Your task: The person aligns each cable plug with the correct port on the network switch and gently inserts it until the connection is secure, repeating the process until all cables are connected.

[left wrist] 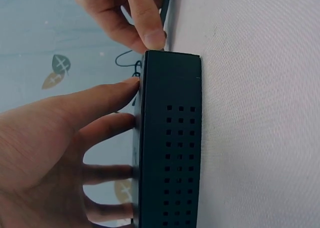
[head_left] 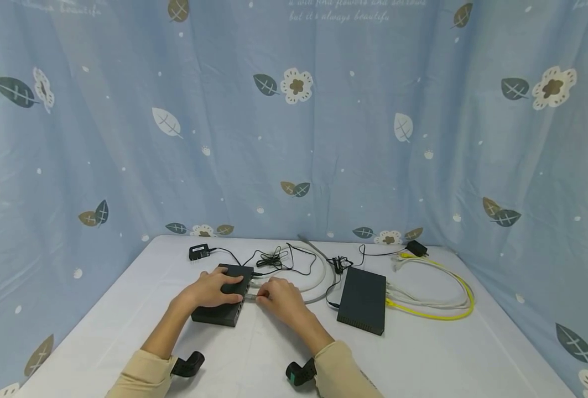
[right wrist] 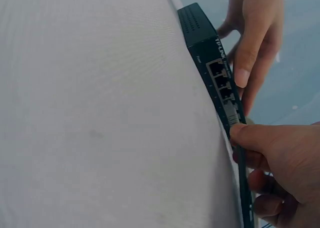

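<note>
A black TP-LINK network switch (head_left: 215, 315) lies on the left part of the table. My left hand (head_left: 211, 290) rests on its top with fingers spread, and in the left wrist view the thumb and fingertips touch the top face. My right hand (head_left: 281, 298) is at the switch's port side. Its thumb and finger pinch the plug (right wrist: 231, 113) of a grey network cable (head_left: 333, 279), which sits at one of the ports. Ports with nothing in them (right wrist: 220, 78) show beside that plug in the right wrist view.
A second black box (head_left: 363, 298) lies to the right, with white cables (head_left: 433, 303) and a yellow cable (head_left: 465, 309) at its side. Black power adapters (head_left: 199, 252) with thin leads lie at the back left and back right (head_left: 416, 248). A patterned curtain (head_left: 294, 138) surrounds the table.
</note>
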{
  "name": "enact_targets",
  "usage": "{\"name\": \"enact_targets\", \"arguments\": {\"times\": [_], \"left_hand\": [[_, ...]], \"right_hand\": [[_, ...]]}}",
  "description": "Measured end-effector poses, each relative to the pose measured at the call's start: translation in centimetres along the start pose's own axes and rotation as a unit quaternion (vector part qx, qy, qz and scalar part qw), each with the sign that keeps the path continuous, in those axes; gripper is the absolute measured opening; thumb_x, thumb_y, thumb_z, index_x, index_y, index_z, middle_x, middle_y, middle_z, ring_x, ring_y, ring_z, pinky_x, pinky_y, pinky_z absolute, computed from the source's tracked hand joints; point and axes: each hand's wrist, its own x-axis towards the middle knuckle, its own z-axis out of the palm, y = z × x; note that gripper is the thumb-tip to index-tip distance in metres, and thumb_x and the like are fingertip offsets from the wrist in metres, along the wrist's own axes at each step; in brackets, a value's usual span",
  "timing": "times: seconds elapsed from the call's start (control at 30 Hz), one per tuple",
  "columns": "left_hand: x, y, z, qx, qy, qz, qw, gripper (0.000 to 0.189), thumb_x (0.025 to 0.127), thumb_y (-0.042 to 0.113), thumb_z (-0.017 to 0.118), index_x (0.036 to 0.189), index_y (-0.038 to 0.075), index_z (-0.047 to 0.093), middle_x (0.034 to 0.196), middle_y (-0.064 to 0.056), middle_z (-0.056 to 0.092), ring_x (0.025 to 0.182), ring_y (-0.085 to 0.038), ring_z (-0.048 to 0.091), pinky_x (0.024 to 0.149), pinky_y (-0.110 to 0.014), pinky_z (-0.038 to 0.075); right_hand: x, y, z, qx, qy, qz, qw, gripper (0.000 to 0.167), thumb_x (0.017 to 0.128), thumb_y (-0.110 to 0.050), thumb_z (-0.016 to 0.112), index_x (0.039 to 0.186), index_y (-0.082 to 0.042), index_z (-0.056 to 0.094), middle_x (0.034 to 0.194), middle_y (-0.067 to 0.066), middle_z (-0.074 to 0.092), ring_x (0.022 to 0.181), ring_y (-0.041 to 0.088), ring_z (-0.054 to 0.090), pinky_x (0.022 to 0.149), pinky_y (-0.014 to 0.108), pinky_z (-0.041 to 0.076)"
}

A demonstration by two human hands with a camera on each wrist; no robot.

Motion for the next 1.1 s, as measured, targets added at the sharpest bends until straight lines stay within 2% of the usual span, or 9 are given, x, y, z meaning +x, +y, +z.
{"name": "enact_targets", "arguments": {"times": [0.17,0.47,0.6,0.77,0.87,0.97,1.1], "left_hand": [[0.2,0.1,0.3,0.001,-0.002,-0.012,0.9999,0.061,0.086,0.049,0.071,0.137,0.019,0.060,0.150,-0.032,0.035,0.124,-0.065,0.038,0.089,-0.075,0.039],[0.5,0.2,0.4,0.005,0.013,-0.025,0.9996,0.064,0.090,0.049,0.066,0.142,0.014,0.055,0.148,-0.033,0.038,0.125,-0.064,0.039,0.091,-0.075,0.038],[0.3,0.3,0.1,0.008,0.031,-0.037,0.9988,0.069,0.090,0.051,0.064,0.146,0.013,0.049,0.148,-0.033,0.037,0.127,-0.062,0.037,0.092,-0.078,0.034],[-0.3,0.2,-0.3,0.010,0.057,-0.027,0.9979,0.072,0.091,0.053,0.062,0.147,0.011,0.046,0.149,-0.034,0.035,0.130,-0.062,0.034,0.093,-0.081,0.028],[-0.7,0.2,-0.2,0.013,0.072,-0.024,0.9971,0.074,0.091,0.055,0.060,0.148,0.011,0.045,0.150,-0.034,0.033,0.132,-0.062,0.031,0.094,-0.082,0.028],[-1.1,0.1,0.0,0.016,0.089,-0.018,0.9957,0.074,0.093,0.056,0.057,0.149,0.010,0.042,0.152,-0.034,0.031,0.134,-0.062,0.030,0.094,-0.081,0.029],[-1.5,-0.1,0.3,0.026,0.121,-0.009,0.9922,0.076,0.094,0.058,0.054,0.152,0.012,0.038,0.155,-0.032,0.028,0.137,-0.060,0.028,0.094,-0.080,0.030]], "right_hand": [[0.0,0.1,-0.5,-0.009,-0.019,0.008,0.9997,0.013,0.089,-0.033,0.072,0.090,-0.022,0.078,0.084,-0.010,0.067,0.070,0.003,0.058,0.058,0.021,0.046],[-0.8,1.6,-2.3,0.013,-0.030,0.013,0.9994,0.030,0.094,-0.043,0.063,0.106,-0.018,0.076,0.090,-0.006,0.070,0.072,0.002,0.058,0.060,0.021,0.045],[-1.9,3.0,-4.0,0.001,-0.004,-0.001,1.0000,0.034,0.095,-0.045,0.060,0.109,-0.018,0.074,0.090,-0.005,0.068,0.073,0.004,0.058,0.060,0.021,0.045],[-3.8,5.4,-6.7,-0.017,0.050,-0.019,0.9984,0.037,0.096,-0.046,0.059,0.113,-0.016,0.072,0.093,-0.001,0.068,0.077,0.009,0.060,0.062,0.023,0.046],[-5.0,7.1,-8.1,-0.029,0.077,-0.010,0.9966,0.038,0.095,-0.047,0.059,0.114,-0.017,0.072,0.095,0.000,0.068,0.078,0.011,0.060,0.063,0.024,0.048],[-6.4,8.9,-9.6,-0.039,0.096,0.010,0.9946,0.040,0.094,-0.046,0.061,0.117,-0.016,0.071,0.101,0.002,0.068,0.086,0.015,0.062,0.069,0.031,0.052],[-8.1,11.5,-11.2,-0.055,0.119,0.035,0.9907,0.044,0.094,-0.045,0.062,0.125,-0.015,0.067,0.116,0.008,0.066,0.107,0.027,0.062,0.085,0.048,0.052]]}}
